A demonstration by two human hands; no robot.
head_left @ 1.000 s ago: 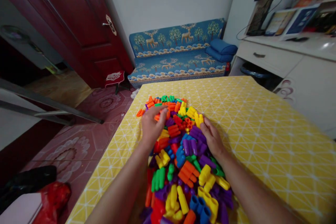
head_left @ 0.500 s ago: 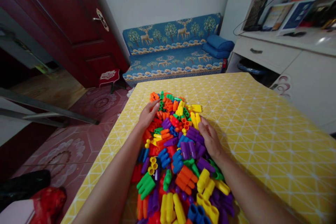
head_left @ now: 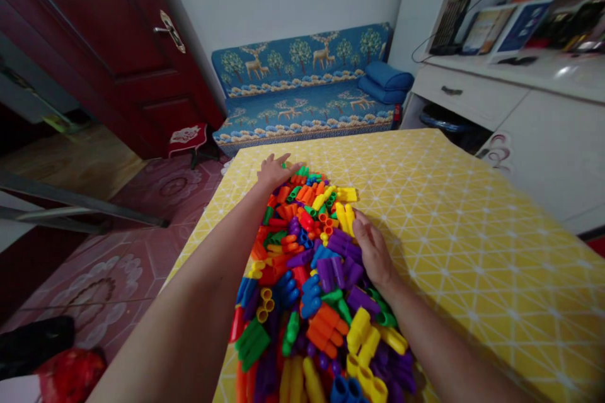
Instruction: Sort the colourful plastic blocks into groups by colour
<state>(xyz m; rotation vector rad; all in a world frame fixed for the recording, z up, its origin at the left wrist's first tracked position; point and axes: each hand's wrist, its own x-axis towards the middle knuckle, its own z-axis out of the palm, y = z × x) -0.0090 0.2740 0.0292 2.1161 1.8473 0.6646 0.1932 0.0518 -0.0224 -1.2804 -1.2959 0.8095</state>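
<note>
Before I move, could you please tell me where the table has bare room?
The widest patch of bare yellow cloth lies from the right hand toward the white cabinet. Another runs between the blocks and the sofa; a narrow strip lies outside the left forearm. Overlapping blocks crowd the space from that forearm to the right hand.

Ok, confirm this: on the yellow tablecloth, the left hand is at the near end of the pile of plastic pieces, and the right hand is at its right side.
Not quite: the head view shows the left hand at the far end of the pile of plastic pieces, not the near end. The rest is right.
</note>
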